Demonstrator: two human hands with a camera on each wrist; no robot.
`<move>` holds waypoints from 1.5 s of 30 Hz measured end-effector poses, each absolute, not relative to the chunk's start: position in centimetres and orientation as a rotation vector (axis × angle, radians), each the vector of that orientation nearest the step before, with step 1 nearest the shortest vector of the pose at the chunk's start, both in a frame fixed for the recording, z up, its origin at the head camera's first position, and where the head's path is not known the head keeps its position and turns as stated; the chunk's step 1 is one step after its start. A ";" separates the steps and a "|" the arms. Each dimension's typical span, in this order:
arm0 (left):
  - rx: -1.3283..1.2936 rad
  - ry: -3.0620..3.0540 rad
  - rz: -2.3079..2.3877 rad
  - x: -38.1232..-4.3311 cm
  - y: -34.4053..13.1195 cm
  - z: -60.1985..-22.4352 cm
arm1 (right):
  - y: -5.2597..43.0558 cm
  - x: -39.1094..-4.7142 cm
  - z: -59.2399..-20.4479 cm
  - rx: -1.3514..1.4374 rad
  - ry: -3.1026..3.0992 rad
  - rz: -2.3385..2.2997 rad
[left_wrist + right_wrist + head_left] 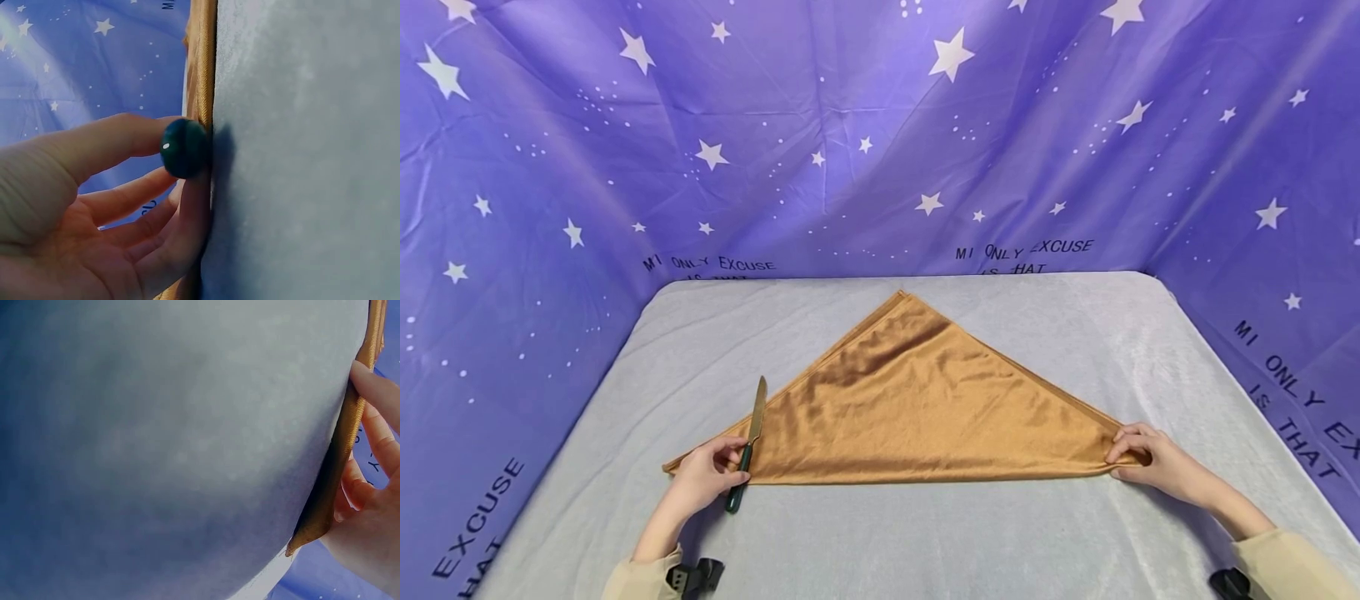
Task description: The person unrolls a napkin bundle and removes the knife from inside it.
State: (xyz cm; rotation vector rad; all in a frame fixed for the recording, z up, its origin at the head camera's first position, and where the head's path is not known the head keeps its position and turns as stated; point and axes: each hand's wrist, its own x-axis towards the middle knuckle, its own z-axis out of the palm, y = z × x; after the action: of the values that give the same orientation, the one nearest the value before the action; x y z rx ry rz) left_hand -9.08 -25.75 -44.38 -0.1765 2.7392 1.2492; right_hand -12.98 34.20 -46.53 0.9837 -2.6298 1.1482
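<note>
A golden-brown satin cloth (pixel 917 408), folded into a triangle, lies with its long edge toward me and its peak at the back. My left hand (pixel 703 477), near the cloth's left corner, pinches a table knife (pixel 746 454) between thumb and fingers. The blade points away over the cloth, and the dark green handle (pixel 185 149) sticks out past the near edge, its butt end facing the left wrist camera. At the right corner, my right hand (pixel 1157 458) pinches the cloth's edge, thumb in front and fingers on top. The right wrist view shows the corner tip (pixel 303 540) hanging free of the fingers.
A pale grey cover (pixel 985 533) lies over the table. Purple fabric with white stars (pixel 820 100) hangs behind and on both sides. Black wrist mounts (pixel 696 577) sit at both sleeves.
</note>
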 end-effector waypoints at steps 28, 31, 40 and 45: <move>-0.229 2.589 1.471 -9.8 -26.6 -44.1 | 34.1 -13.0 -46.5 0.998 -2.616 1.150; -0.205 2.629 1.477 -10.5 -26.8 -43.6 | 34.2 -13.0 -46.5 0.996 -2.617 1.148; -0.093 2.713 1.420 -13.7 -27.2 -42.0 | 34.1 -12.9 -46.5 0.983 -2.624 1.148; -0.065 2.707 1.405 -15.8 -27.1 -41.7 | 34.1 -12.9 -46.5 0.980 -2.627 1.135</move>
State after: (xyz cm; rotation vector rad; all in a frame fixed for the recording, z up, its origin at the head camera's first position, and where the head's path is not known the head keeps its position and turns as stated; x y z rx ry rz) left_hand -15.75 -27.10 -41.69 -0.0645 2.7066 1.4047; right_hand -12.92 34.15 -46.47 0.9801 -2.6273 1.1354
